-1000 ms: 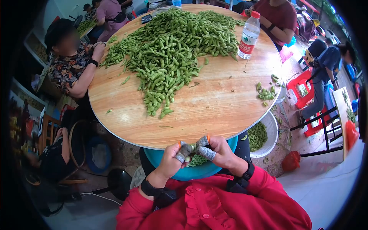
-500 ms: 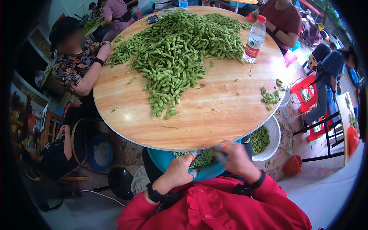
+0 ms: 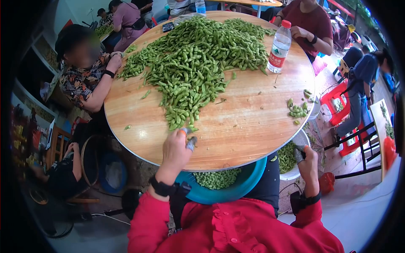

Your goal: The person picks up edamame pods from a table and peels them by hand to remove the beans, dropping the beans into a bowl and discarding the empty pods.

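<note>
A large heap of green soybean pods (image 3: 198, 55) covers the far part of the round wooden table (image 3: 236, 139). At the heap's near tip is my left hand (image 3: 175, 149), its thumb and forefinger apart beside the closest pods; grey and orange wrapping covers the fingertips. Out to the right, my right hand (image 3: 309, 162) is closed near the rim of a white basket (image 3: 291, 173) of pods; what its fingers hold, if anything, is hidden. A teal basin (image 3: 249, 185) of shelled green beans (image 3: 217, 178) sits on my lap, partly under the table edge.
A water bottle (image 3: 279, 47) stands at the table's right side, with several loose pods (image 3: 298, 109) nearer me. People sit to the left (image 3: 86, 76) and at the far right (image 3: 310, 25). A red stool (image 3: 335, 103) and a blue bucket (image 3: 112, 170) are on the floor.
My hands have parted from above the basin. The left has moved up onto the table by the heap; the right has swung outward to the white basket. More of the shelled beans shows.
</note>
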Available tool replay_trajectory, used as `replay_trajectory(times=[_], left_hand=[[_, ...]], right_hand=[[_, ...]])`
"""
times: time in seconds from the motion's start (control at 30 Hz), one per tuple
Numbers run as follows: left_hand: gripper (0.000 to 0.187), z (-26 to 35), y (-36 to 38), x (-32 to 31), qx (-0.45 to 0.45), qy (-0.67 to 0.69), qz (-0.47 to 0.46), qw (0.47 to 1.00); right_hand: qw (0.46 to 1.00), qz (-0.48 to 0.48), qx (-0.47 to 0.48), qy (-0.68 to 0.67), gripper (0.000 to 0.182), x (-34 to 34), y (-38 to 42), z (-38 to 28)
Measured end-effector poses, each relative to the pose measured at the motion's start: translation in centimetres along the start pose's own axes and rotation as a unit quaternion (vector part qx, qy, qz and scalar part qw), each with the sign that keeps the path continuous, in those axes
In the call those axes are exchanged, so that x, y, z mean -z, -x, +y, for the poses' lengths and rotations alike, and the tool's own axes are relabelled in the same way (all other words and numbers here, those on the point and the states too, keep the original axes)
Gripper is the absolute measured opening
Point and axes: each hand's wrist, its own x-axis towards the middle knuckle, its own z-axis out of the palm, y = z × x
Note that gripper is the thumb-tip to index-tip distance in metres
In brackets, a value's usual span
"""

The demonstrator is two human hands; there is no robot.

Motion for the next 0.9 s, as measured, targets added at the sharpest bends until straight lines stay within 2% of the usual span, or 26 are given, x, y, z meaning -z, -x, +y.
replay_trajectory(times=[0.07,0.2,0.3,0.4,0.43,0.5,0.6,0.63,0.73,0.8,0.9], left_hand=[[0.018,-1.6,-1.2,-0.8,-0.021,-0.086,0.017,0.996],[0.013,-0.7,-2.2,-0.3,0.028,-0.122,-0.051,0.991],[0.012,-0.6,-1.8,0.2,-0.012,-0.132,-0.032,0.991],[0.010,-1.0,-1.1,0.3,0.110,0.060,-0.064,0.990],[0.009,-1.0,-0.8,0.2,0.137,0.176,-0.051,0.973],[0.008,-0.9,0.1,-0.1,0.185,0.398,-0.024,0.898],[0.012,0.2,1.3,0.5,0.246,0.523,-0.047,0.815],[0.012,0.4,1.7,0.6,0.247,0.538,-0.037,0.805],[0.012,0.6,2.8,0.8,0.248,0.576,0.007,0.779],[0.014,-0.1,3.2,1.1,0.245,0.590,0.049,0.767],[0.014,0.2,3.5,2.0,0.237,0.564,0.094,0.785]], right_hand=[[0.996,-0.035,-0.019,-0.085,0.009,-1.3,0.0,-1.9],[0.970,-0.125,0.013,-0.209,0.012,-3.8,0.5,-5.7],[0.947,-0.201,0.039,-0.247,0.013,-5.7,0.7,-7.9],[0.929,-0.256,0.036,-0.265,0.015,-7.1,0.9,-9.7],[0.924,-0.265,0.048,-0.272,0.015,-7.4,0.9,-10.4],[0.918,-0.282,0.076,-0.268,0.015,-8.1,0.8,-11.3],[0.912,-0.306,0.074,-0.262,0.015,-9.2,0.7,-11.9],[0.910,-0.285,0.085,-0.290,0.012,-9.6,0.7,-12.2],[0.929,-0.265,0.197,-0.169,0.014,-10.7,0.1,-12.5],[0.918,-0.238,0.276,-0.160,0.015,-12.4,0.0,-13.1],[0.888,-0.217,0.359,-0.190,0.016,-15.9,0.8,-15.1]])
